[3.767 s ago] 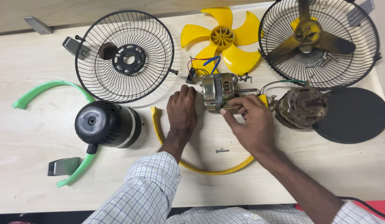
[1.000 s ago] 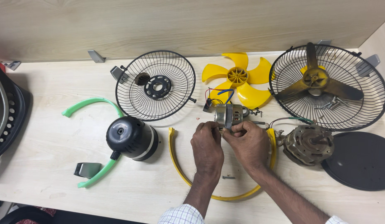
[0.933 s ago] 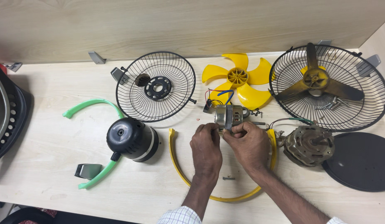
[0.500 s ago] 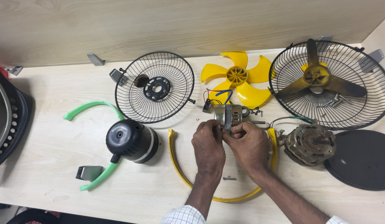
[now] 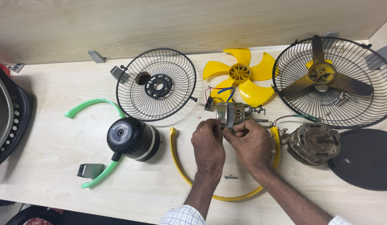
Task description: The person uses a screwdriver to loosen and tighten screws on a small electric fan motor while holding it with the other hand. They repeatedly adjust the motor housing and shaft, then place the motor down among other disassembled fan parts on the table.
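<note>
Both hands met at a small metal fan motor (image 5: 232,114), cylindrical, dull silver, with red and blue wires at its far end. The left hand (image 5: 208,143) and right hand (image 5: 249,141) had their fingers closed on its near edge, holding it just above the pale wood-grain surface (image 5: 56,137), inside a yellow plastic ring (image 5: 181,166). A yellow five-bladed plastic fan (image 5: 239,75) lay beyond. A black wire guard (image 5: 156,85) and glossy black motor housing (image 5: 133,138) lay left; a second, grimier motor (image 5: 313,143) lay right.

Open tabletop (image 5: 56,137) left of the black motor housing (image 5: 133,138); parts crowding elsewhere.
</note>
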